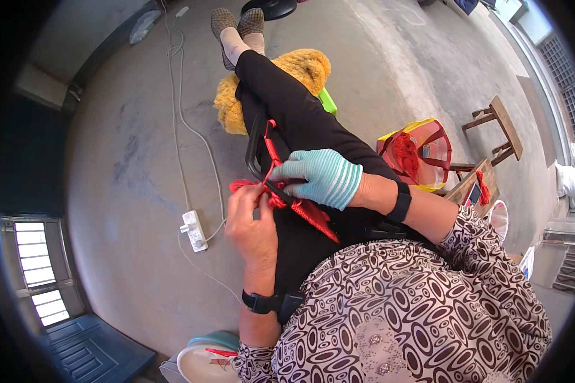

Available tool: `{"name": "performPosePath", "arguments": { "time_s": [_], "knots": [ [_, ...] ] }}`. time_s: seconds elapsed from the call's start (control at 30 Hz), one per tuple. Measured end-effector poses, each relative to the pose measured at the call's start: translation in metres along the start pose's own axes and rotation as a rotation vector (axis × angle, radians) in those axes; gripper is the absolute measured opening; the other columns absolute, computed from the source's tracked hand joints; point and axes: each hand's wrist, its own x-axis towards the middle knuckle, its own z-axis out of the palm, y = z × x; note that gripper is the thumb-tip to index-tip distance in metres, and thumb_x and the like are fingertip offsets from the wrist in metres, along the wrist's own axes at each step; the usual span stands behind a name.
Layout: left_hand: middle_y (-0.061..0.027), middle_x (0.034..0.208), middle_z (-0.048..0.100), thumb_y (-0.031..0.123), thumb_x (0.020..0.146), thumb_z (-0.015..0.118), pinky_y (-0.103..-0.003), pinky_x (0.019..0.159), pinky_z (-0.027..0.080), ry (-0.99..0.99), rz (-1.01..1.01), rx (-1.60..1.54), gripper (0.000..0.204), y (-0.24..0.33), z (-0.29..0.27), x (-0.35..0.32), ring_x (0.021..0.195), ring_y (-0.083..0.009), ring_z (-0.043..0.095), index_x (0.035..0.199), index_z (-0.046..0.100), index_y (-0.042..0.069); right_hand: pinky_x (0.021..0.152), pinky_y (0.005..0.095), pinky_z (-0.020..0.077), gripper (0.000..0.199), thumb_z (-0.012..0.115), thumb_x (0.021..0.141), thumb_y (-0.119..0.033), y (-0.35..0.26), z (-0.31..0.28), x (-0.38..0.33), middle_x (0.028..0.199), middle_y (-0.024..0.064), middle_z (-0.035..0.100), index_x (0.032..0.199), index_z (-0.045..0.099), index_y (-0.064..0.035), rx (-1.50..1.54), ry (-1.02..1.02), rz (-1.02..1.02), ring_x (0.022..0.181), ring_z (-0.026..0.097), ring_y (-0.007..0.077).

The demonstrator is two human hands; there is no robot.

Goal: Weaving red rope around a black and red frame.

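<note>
Red cord (273,148) runs along a black frame-like bar (252,152) that lies over my lap. My left hand (249,220), bare, is closed with its fingertips pinching the red cord at the bar. Close beside it, my right hand (322,177) wears a light-blue striped glove; its fingers are bent round the cord and bar, though their tips are partly hidden. A braided red strip (317,220) hangs from under the right hand onto my dark trousers. A small bunch of red cord shows behind the left fingertips.
A yellow-edged bag (437,153) with red cord stands to my right, near a wooden stool (501,131) and a wooden bench (469,191) bearing a phone. Yellow fluffy cloth (306,67) lies under my legs. A white power strip (193,231) with trailing cables is at left.
</note>
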Motion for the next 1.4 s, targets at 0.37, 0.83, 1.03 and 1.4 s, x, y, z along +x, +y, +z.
{"name": "performPosePath", "arguments": {
  "time_s": [0.37, 0.83, 1.03, 1.4],
  "knots": [
    [-0.0072, 0.084, 0.066, 0.002, 0.086, 0.067, -0.025, 0.066, 0.055, -0.159, -0.578, -0.795, 0.015, -0.019, 0.001, -0.007, 0.071, -0.0116, 0.064, 0.099, 0.061, -0.003, 0.074, 0.0316, 0.0538, 0.022, 0.066, 0.079, -0.010, 0.013, -0.008, 0.000, 0.095, 0.0090, 0.066, 0.101, 0.065, -0.0050, 0.484, 0.031, 0.200, 0.085, 0.067, 0.0251],
    [-0.0131, 0.112, 0.056, 0.041, 0.092, 0.060, -0.027, 0.058, 0.050, -0.545, -0.954, -2.143, 0.036, 0.014, -0.020, -0.031, 0.089, -0.0236, 0.057, 0.095, 0.056, 0.005, 0.080, 0.0307, 0.0484, 0.043, 0.073, 0.079, -0.025, -0.043, -0.084, -0.090, 0.092, 0.0101, 0.064, 0.105, 0.053, 0.0018, 1.621, -0.607, 0.262, 0.084, 0.062, 0.0190],
    [-0.0120, 0.089, 0.056, 0.030, 0.096, 0.055, -0.024, 0.047, 0.043, -0.560, -1.213, -1.854, 0.023, -0.015, -0.054, -0.055, 0.070, -0.0175, 0.053, 0.100, 0.054, 0.007, 0.076, 0.0333, 0.0527, 0.032, 0.065, 0.082, -0.013, -0.017, -0.039, -0.056, 0.082, 0.0087, 0.062, 0.110, 0.054, -0.0019, 1.179, -0.209, 0.623, 0.073, 0.064, 0.0190],
    [-0.0013, 0.066, 0.052, 0.013, 0.095, 0.057, -0.018, 0.039, 0.031, -0.534, -1.106, -1.230, 0.014, -0.019, -0.068, -0.055, 0.048, -0.0045, 0.042, 0.106, 0.056, 0.004, 0.070, 0.0412, 0.0541, 0.055, 0.072, 0.077, -0.031, -0.011, 0.037, -0.022, 0.085, 0.0208, 0.067, 0.126, 0.055, -0.0117, 0.145, -0.116, 0.132, 0.078, 0.066, 0.0380]
  ]
}}
